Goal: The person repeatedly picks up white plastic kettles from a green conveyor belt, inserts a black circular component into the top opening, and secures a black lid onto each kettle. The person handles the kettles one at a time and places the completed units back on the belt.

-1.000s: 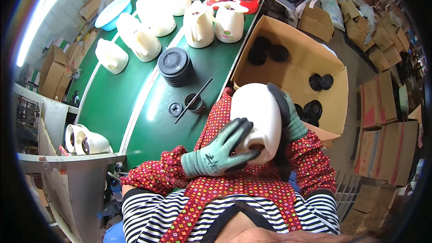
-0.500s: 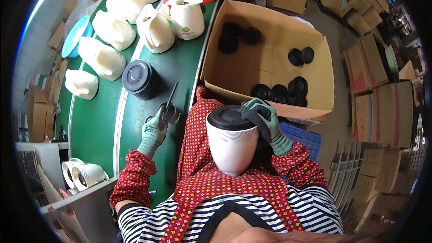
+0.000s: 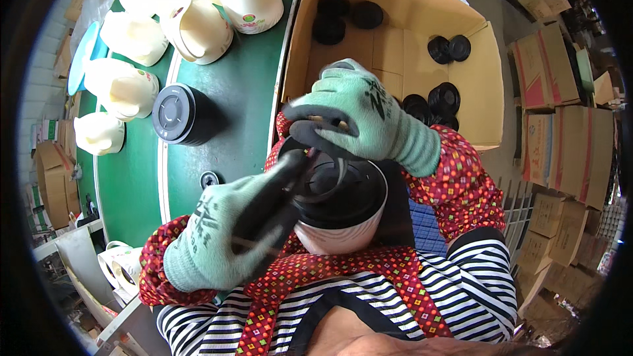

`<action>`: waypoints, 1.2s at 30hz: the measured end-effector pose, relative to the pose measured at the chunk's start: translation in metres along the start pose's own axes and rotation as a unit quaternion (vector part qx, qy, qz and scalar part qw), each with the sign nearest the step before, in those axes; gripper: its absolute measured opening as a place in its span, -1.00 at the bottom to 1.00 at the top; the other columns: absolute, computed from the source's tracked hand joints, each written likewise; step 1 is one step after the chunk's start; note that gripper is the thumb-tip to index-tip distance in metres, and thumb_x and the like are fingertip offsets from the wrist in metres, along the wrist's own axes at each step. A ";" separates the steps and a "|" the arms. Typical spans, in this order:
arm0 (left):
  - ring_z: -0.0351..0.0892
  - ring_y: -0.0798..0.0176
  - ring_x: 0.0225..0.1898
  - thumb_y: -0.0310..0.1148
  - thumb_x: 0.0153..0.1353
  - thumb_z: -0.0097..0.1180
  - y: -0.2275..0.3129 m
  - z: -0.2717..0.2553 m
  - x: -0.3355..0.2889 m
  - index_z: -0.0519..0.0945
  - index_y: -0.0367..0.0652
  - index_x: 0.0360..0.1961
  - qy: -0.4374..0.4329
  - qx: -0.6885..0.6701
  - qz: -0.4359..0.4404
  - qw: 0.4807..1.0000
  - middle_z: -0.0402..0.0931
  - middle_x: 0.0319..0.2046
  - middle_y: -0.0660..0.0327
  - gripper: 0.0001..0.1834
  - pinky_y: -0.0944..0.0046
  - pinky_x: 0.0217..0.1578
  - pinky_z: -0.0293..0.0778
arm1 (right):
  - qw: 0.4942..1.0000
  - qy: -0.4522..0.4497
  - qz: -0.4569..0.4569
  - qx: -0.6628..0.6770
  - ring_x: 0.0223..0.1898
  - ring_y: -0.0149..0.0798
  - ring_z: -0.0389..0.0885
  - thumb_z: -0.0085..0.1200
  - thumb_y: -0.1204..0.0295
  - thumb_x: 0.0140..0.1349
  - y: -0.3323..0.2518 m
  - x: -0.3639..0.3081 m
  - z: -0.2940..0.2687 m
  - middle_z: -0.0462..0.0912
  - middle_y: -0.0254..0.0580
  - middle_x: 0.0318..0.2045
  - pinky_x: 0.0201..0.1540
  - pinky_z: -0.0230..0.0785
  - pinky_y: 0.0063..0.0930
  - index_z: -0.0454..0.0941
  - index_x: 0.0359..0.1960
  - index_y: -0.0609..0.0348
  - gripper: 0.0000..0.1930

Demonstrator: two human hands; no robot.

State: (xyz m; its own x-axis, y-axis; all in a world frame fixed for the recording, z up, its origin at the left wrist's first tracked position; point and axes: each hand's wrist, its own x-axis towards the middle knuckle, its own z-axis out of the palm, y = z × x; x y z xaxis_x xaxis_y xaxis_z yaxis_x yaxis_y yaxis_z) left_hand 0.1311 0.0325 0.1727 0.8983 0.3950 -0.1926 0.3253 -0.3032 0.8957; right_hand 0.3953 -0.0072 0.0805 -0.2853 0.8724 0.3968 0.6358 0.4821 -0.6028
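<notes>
A white jug body (image 3: 330, 240) rests upside down on my lap, tapering downward, with a round black base cap (image 3: 336, 191) covering its upper end. My left hand (image 3: 224, 234), in a green and black glove, is closed with its fingertips over the left edge of the cap. Just above the cap, my right hand (image 3: 369, 112), gloved alike, has its fingers curled together. The fingertips of both hands meet around a small dark, curved piece, smeared by motion, so its kind is unclear. My hands hide part of the cap.
On the green table (image 3: 231, 105) at left stand several cream jugs (image 3: 198, 29), a stack of black round caps (image 3: 177, 113) and a small black ring (image 3: 210, 179). A cardboard box (image 3: 491, 86) beyond my right hand holds several black round parts (image 3: 445, 99).
My left hand came from the table, where it held a thin dark rod, to the jug. My right hand left the cap's edge and moved left above it. The view shifted slightly.
</notes>
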 end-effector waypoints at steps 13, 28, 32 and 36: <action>0.32 -0.34 0.41 -0.29 0.47 0.05 0.024 0.021 0.066 0.43 -0.37 0.38 -0.078 0.076 0.110 0.988 0.36 0.34 -0.28 -0.46 -0.16 0.43 0.22 | 0.978 -0.040 0.165 0.125 -0.31 0.18 0.71 0.17 0.04 0.32 0.034 -0.055 0.023 0.70 0.13 -0.42 -0.17 0.50 -0.03 0.77 -0.33 0.20 -0.58; 0.59 -0.35 0.12 -0.24 0.52 0.02 -0.057 0.021 0.072 0.45 -0.43 0.31 0.027 0.143 0.018 0.989 0.59 0.07 -0.30 -0.49 -0.08 0.16 0.52 | 0.980 0.054 0.191 -0.032 -0.30 0.03 0.69 0.19 0.20 0.32 -0.035 -0.083 0.014 0.69 -0.08 -0.37 -0.19 0.37 -0.07 0.69 -0.06 0.15 -0.69; 0.69 -0.21 0.00 -0.26 0.51 0.02 -0.135 0.016 0.089 0.63 -0.33 0.14 0.005 0.107 0.111 0.988 0.70 -0.04 -0.13 -0.62 -0.02 0.07 0.58 | 0.954 -0.124 0.205 -0.177 -0.18 -0.04 0.56 0.27 0.22 0.12 -0.093 -0.066 -0.015 0.54 -0.04 -0.16 -0.10 0.34 -0.09 0.42 0.40 0.27 -0.22; 0.69 -0.12 0.03 -0.26 0.49 0.08 -0.177 0.035 0.122 0.64 -0.30 0.14 0.042 0.098 0.227 0.968 0.71 -0.01 -0.05 -0.63 0.02 0.08 0.58 | 0.909 -0.191 0.229 -0.290 -0.22 -0.10 0.51 0.17 0.03 0.26 -0.121 -0.048 -0.006 0.53 -0.04 -0.19 -0.10 0.32 -0.09 0.45 0.36 0.37 -0.24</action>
State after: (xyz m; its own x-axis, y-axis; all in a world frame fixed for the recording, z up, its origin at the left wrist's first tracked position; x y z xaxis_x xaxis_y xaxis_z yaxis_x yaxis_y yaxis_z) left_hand 0.1935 0.1045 -0.0237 0.9376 0.2481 0.2437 -0.0408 -0.6174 0.7856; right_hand 0.3362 -0.1079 0.1389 -0.0531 0.9887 -0.1402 0.9903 0.0340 -0.1347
